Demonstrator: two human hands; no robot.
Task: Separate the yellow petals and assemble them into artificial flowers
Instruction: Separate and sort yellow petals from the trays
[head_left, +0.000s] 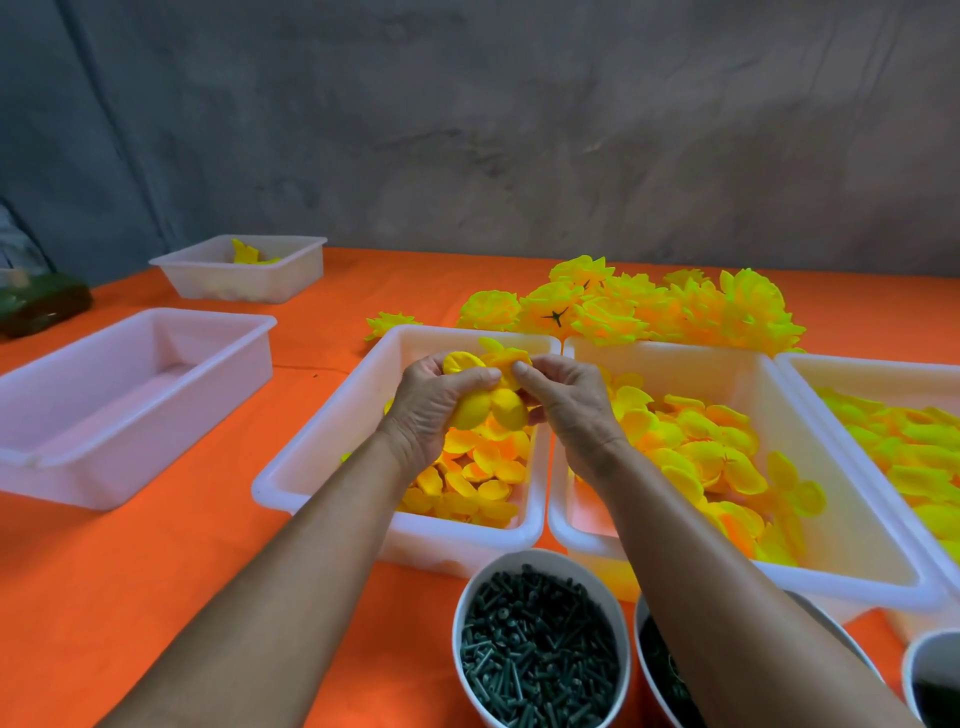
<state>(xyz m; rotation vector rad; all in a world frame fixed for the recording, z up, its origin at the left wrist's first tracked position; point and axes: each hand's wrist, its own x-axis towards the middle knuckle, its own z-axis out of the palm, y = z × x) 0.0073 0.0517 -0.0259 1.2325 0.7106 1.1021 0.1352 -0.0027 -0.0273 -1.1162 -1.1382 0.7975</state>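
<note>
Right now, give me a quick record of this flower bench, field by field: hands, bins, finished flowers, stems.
left hand: grips a clump of yellow petals
right hand: pinches the same clump
held over: petal bin, part full
bin to its right: more petals
empty bin: far left
finished flowers: piled behind the bins
green stems: in the near round tub
surface: orange cloth

Orange-covered tabletop (156, 571), grey mottled wall (519, 130) at twelve o'clock; dark green object (41, 309) at nine o'clock by the tabletop's edge, blurred, unclear what it is
</note>
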